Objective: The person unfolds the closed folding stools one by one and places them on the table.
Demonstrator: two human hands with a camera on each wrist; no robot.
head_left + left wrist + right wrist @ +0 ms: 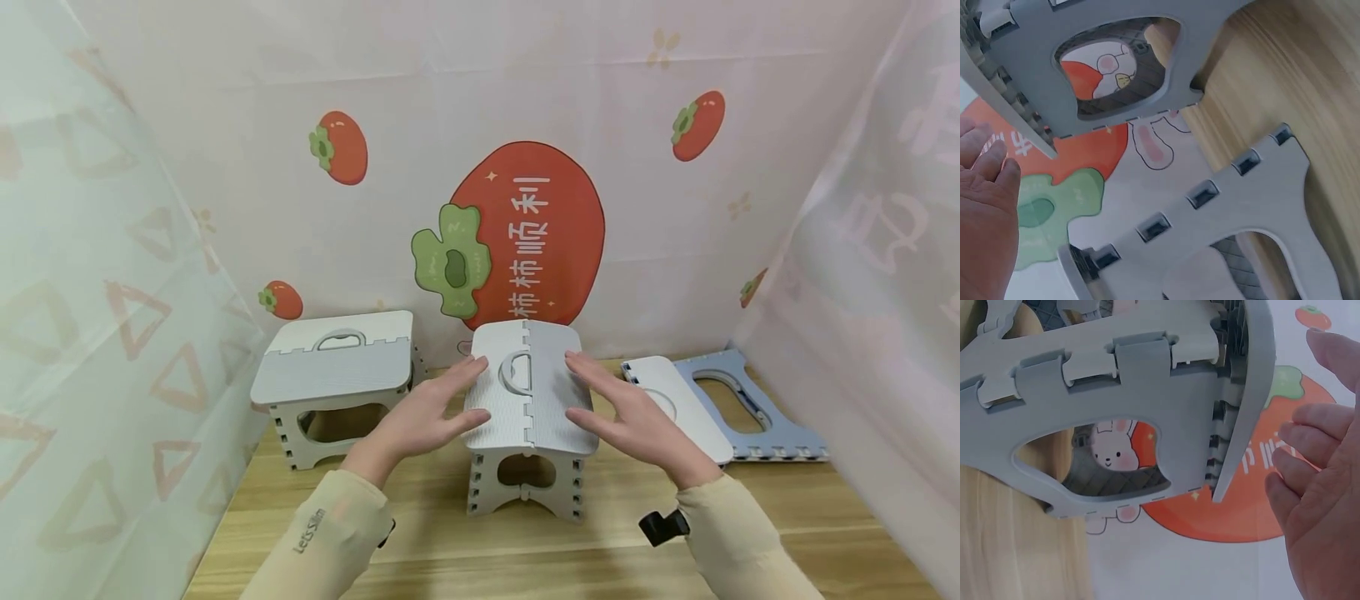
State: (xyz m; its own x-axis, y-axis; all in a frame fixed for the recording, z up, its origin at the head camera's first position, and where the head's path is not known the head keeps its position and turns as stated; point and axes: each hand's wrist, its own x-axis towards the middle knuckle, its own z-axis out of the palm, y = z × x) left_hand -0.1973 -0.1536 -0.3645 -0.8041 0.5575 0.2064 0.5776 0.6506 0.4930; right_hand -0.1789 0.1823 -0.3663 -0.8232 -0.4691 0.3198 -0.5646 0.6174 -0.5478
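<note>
A grey-and-white folding step stool (555, 408) stands on its legs in the middle of the table, its two-part top slightly peaked along the hinge line. My left hand (423, 414) is at the left side of that top, fingers extended and thumb apart. On the opposite side, my right hand (637, 421) mirrors it with relaxed fingers. In the right wrist view, the fingers (1316, 428) lie just beyond the top's panel; whether either hand touches it I cannot tell. The stool's side legs and oval opening show in both wrist views.
Another opened stool (330, 379) stands at the left, its top flat. At the right lies a folded white-and-blue stool (783, 417) on the wooden table (450, 550). Printed cloth (517, 92) with persimmon drawings hangs behind and at both sides.
</note>
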